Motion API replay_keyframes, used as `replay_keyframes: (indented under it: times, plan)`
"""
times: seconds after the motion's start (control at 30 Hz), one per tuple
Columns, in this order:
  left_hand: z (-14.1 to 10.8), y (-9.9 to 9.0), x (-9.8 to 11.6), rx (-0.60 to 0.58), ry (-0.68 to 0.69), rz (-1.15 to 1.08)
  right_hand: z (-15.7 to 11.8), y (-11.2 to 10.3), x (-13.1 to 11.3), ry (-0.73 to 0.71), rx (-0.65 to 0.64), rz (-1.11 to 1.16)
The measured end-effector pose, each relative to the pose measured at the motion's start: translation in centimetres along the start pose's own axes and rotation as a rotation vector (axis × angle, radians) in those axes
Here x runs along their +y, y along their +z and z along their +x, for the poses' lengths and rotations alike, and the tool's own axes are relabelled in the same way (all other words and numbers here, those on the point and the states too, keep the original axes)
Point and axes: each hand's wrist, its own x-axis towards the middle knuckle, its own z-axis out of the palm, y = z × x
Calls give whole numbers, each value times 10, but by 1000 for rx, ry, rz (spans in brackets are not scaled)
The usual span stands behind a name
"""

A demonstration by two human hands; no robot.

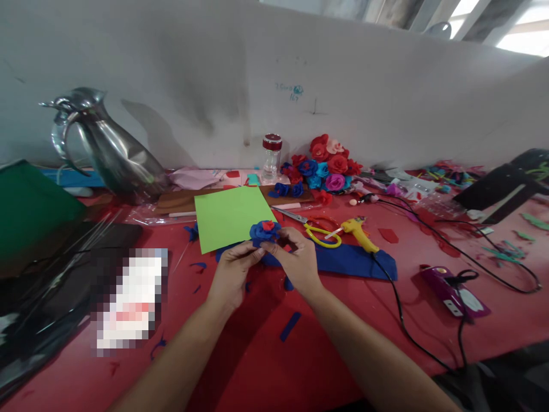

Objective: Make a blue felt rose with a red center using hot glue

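Note:
Between my two hands, over the middle of the red table, is a blue paper flower (259, 231) with a red centre. My left hand (235, 268) pinches its lower left side. My right hand (297, 257) grips it from the right, thumb across its lower edge. Behind the hands lies a lime-green sheet (231, 214). A long blue paper strip (343, 261) stretches to the right beneath it. Scissors with yellow handles (323, 236) and a yellow glue gun (359, 233) rest just beyond my right hand.
Several finished flowers (337, 166) are bunched by the wall next to a red-lidded glass jar (271, 160). A metal jug (115, 149) stands at back left. On the right, a purple power strip (453, 292) has black cords trailing over the table. Blue scraps (290, 327) lie in front.

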Motion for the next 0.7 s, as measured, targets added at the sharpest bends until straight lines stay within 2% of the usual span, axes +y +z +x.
replay_keyframes:
  times: [0.2, 0.47, 0.6, 0.7]
  plan:
    - [-2, 0, 3, 50, 10, 27, 1, -3, -5, -47, -28, -20]
    - [-2, -2, 3, 9, 85, 123, 0, -5, -4, -170, 19, -120]
    - [-1, -3, 3, -21, 108, 112, -2, -3, -2, -175, 32, -91]
    - [0, -3, 3, -45, 123, 80, -4, -1, -2, -172, -6, -108]
